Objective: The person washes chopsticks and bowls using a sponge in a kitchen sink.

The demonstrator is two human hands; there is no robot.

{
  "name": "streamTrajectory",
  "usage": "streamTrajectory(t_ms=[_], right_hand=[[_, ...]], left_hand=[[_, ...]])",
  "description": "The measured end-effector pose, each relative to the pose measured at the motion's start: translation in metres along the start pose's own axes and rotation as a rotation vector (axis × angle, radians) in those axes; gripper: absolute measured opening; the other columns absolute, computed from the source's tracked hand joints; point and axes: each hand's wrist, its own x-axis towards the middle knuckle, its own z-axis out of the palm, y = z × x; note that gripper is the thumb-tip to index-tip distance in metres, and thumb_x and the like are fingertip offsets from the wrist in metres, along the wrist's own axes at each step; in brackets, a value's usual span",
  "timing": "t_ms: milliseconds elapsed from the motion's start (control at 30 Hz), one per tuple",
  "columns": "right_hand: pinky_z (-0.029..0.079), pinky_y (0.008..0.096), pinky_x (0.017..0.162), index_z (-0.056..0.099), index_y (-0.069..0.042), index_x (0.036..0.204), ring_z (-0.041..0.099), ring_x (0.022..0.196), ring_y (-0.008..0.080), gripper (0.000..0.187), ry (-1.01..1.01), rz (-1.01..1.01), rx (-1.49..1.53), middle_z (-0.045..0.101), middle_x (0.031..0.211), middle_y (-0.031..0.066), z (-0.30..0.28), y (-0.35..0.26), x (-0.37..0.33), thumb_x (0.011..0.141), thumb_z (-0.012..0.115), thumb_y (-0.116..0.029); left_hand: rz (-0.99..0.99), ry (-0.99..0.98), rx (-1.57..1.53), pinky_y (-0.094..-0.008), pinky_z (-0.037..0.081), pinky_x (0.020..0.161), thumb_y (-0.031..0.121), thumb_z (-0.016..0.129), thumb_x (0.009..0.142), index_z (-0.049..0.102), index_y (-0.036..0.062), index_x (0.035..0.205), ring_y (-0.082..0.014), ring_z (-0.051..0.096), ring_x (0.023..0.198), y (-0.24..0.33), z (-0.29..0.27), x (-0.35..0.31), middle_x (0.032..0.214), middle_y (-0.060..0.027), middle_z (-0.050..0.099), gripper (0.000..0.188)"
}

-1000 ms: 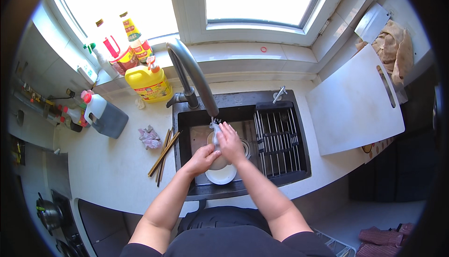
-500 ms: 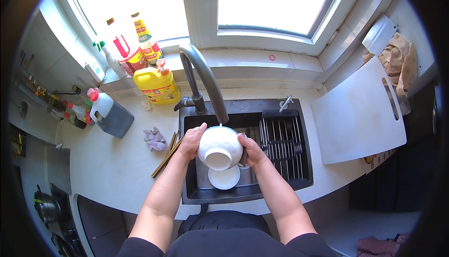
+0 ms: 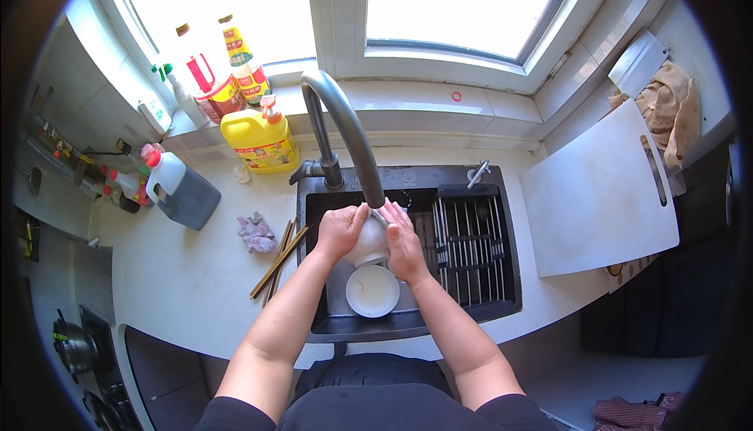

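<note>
A white bowl [image 3: 365,247] is held tilted below the faucet's spout, inside the sink. My left hand [image 3: 342,232] is closed on its left side, the thumb up near the rim. Against the right side lies my right hand [image 3: 405,244], its fingers stretched along the bowl and gripping it from there. The hands and spout hide much of the bowl. Just below it, a smaller white dish [image 3: 372,290] rests in the sink, with a thin reddish strand in it. The grey gooseneck faucet [image 3: 345,117] arches over from behind.
The dark sink [image 3: 408,327] has a black-and-silver drying rack [image 3: 474,247] on its right. Left of it lie wooden chopsticks [image 3: 280,262] and a crumpled cloth [image 3: 256,233]. Bottles stand behind, including a yellow jug [image 3: 259,145]. A white cutting board [image 3: 600,196] leans at right.
The bowl has turned and moved back under the spout. My right hand has shifted up and left along it, and the greyish cloth-like thing at its fingers is hidden now.
</note>
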Motion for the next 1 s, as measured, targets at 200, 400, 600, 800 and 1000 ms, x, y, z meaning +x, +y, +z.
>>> streamTrajectory(t_ms=[200, 400, 600, 800, 1000], right_hand=[[0.025, 0.0298, 0.105, 0.042, 0.005, 0.13, 0.039, 0.124, 0.0204, 0.069, 0.053, 0.284, 0.495, 0.044, 0.132, 0.0137, -0.011, 0.031, -0.007, 0.095, 0.025, -0.053], [0.038, 0.027, 0.091, 0.054, 0.0, 0.117, 0.051, 0.102, 0.014, 0.05, -0.036, 0.433, 0.678, 0.057, 0.11, 0.0066, -0.014, 0.034, -0.008, 0.09, 0.049, -0.041], [0.048, 0.0332, 0.078, 0.063, -0.003, 0.101, 0.061, 0.087, 0.0171, 0.037, -0.345, 0.7, 0.943, 0.064, 0.094, 0.0061, -0.027, 0.025, -0.008, 0.077, 0.072, -0.029], [0.05, 0.0382, 0.079, 0.06, -0.001, 0.104, 0.062, 0.088, 0.0216, 0.035, 0.045, 0.883, 1.12, 0.064, 0.096, 0.0095, -0.007, 0.023, -0.005, 0.083, 0.065, -0.028], [0.046, 0.0471, 0.088, 0.048, 0.002, 0.118, 0.057, 0.101, 0.0297, 0.041, 0.45, 1.058, 1.271, 0.056, 0.112, 0.015, 0.025, 0.004, 0.005, 0.09, 0.056, -0.027]], left_hand=[[-0.149, 0.073, -0.285, -0.0283, 0.033, 0.043, 0.032, 0.055, 0.091, 0.056, -0.0007, 0.062, -0.0065, 0.036, 0.048, -0.008, -0.005, 0.001, 0.049, -0.0034, 0.043, 0.043], [-0.6, -0.016, -0.985, -0.0273, 0.048, 0.054, 0.029, 0.054, 0.091, 0.063, 0.0036, 0.075, -0.0139, 0.06, 0.058, -0.033, -0.013, -0.01, 0.069, -0.0051, 0.063, 0.031], [-0.873, -0.04, -1.279, -0.0318, 0.052, 0.063, 0.026, 0.053, 0.09, 0.062, 0.003, 0.089, -0.02, 0.062, 0.069, -0.032, -0.01, -0.023, 0.083, -0.011, 0.065, 0.025], [-0.95, -0.121, -1.478, -0.042, 0.042, 0.094, 0.035, 0.036, 0.096, 0.053, 0.0011, 0.117, -0.0276, 0.056, 0.106, -0.034, 0.012, -0.032, 0.112, -0.0128, 0.06, 0.044], [-0.927, 0.319, -1.233, -0.037, 0.035, 0.099, 0.048, 0.033, 0.095, 0.038, 0.0065, 0.13, -0.0231, 0.045, 0.117, -0.021, 0.048, -0.064, 0.127, -0.01, 0.046, 0.055]])
